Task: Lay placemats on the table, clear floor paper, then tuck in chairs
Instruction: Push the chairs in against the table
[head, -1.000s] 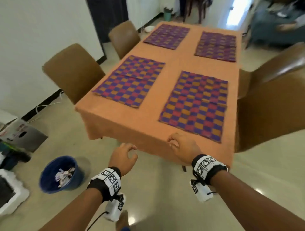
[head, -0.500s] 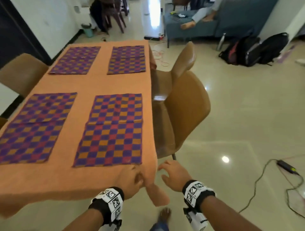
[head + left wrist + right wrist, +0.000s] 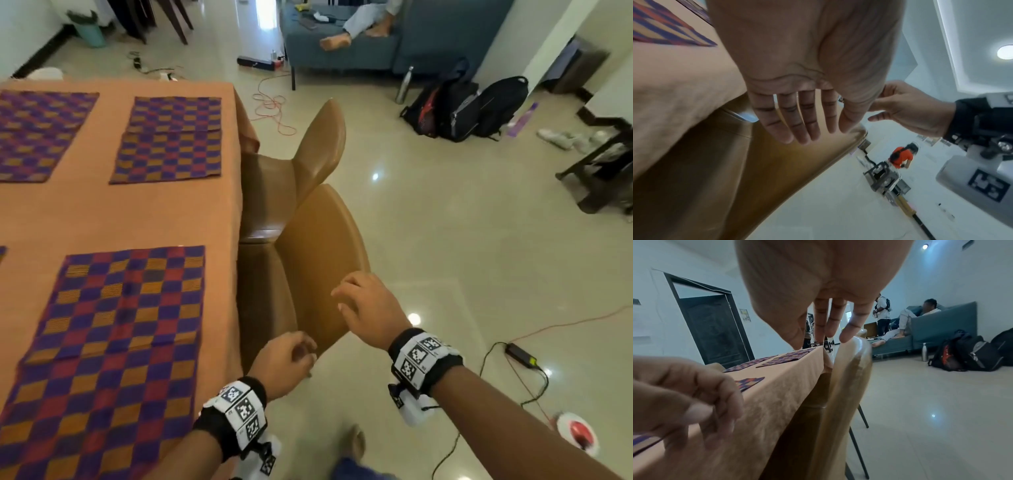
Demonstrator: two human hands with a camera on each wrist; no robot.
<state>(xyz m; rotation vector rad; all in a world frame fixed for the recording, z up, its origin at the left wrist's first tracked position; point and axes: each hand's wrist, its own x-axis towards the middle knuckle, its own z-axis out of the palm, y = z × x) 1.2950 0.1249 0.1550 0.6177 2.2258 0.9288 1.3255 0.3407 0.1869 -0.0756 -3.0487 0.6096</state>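
Note:
Checked purple-and-orange placemats lie flat on the orange-clothed table [image 3: 137,212]: one near me [image 3: 116,342], two farther off [image 3: 171,140] [image 3: 37,133]. Two tan chairs stand at the table's right side, the near one [image 3: 315,246] and the far one [image 3: 322,144]. My right hand [image 3: 363,305] hovers at the near chair back's top edge, fingers straight [image 3: 830,321], holding nothing; whether it touches is unclear. My left hand [image 3: 286,359] is by the same chair back's [image 3: 756,170] near edge, fingers loose [image 3: 797,113] and empty.
Backpacks [image 3: 462,106] and a blue sofa [image 3: 376,44] with a person's feet stand beyond. An orange cable [image 3: 274,106] and a black charger lead [image 3: 520,356] cross the tiled floor. A dark low stand [image 3: 599,171] is at the right.
The view has swung from the table's end to its right side. Both hands have left the tablecloth edge and moved right, up to the near chair's back.

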